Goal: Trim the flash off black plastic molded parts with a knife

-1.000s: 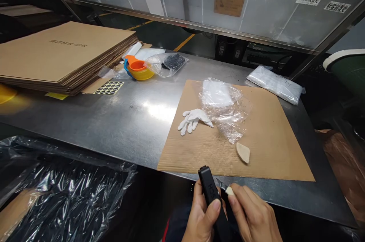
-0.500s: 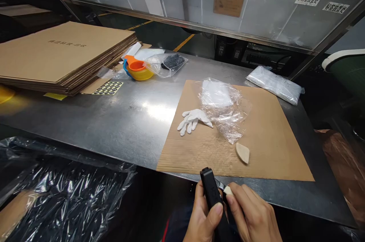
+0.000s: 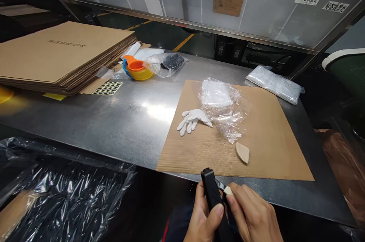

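Observation:
At the table's front edge, my left hand (image 3: 207, 217) is closed round a long black plastic part (image 3: 211, 185), its thumb pressed along the side. The part tilts upward, with its narrow end away from me. Pinched in my right hand (image 3: 252, 209) is a small blade tool (image 3: 221, 185) with a cream-coloured piece by the fingertips. Its metal end meets the side of the black part; the exact contact is hidden. Tiny pale specks float left of the part. A beige wedge-shaped pad (image 3: 242, 153) lies on the cardboard sheet (image 3: 270, 139) just beyond my hands.
A white glove (image 3: 194, 119) and crumpled clear plastic (image 3: 228, 120) lie on the cardboard. Flat cartons (image 3: 65, 51) are stacked at left, near nested orange and yellow cups (image 3: 138, 69) and a sticker sheet (image 3: 108, 88). A wrapped packet (image 3: 275, 84) is back right. Black plastic sheeting (image 3: 62, 192) is front left.
Both hands keep almost the same place and hold. The black part has shifted very slightly, and pale specks now show in the air beside it.

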Demonstrator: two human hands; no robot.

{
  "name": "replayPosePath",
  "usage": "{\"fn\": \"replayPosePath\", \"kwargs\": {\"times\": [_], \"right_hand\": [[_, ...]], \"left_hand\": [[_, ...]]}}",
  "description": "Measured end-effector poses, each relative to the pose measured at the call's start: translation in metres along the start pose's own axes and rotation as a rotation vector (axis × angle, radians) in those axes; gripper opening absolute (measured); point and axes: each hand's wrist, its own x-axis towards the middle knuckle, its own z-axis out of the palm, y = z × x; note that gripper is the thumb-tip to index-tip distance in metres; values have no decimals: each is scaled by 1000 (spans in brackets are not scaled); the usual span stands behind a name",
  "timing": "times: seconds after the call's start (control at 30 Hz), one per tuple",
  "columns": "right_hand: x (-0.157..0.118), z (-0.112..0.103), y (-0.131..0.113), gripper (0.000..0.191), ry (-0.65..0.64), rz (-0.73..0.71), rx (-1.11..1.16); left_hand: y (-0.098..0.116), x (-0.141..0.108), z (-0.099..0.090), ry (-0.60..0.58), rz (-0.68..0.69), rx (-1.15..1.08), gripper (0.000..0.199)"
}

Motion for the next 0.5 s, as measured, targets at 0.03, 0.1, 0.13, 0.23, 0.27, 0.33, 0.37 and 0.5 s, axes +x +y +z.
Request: {"fn": "replayPosePath", "kwargs": {"times": [0.03,0.1,0.13,0.23,0.27,0.33,0.37,0.5], "right_hand": [[0,0,0,27,0,2,2],[0,-1,0,27,-7,6,6],[0,-1,0,27,-11,8,8],[-1,1,0,28,-17,15,6],[-1,2,1,29,-15,20,0],[-2,6,4,30,0,47,-19],[-2,9,6,31,7,66,-22],[-3,16,12,32,-12,136,69]], "left_hand": [[0,0,0,0,3,7,53],[-1,1,-1,-6,12,19,52],[-1,1,-1,-11,15,25,53],[0,0,-2,-30,4,40,51],[0,0,-2,-38,-4,47,50],[1,-1,-2,-56,0,62,49],[2,-1,-1,-65,14,70,50],[3,-1,2,-68,34,77,49]]}}
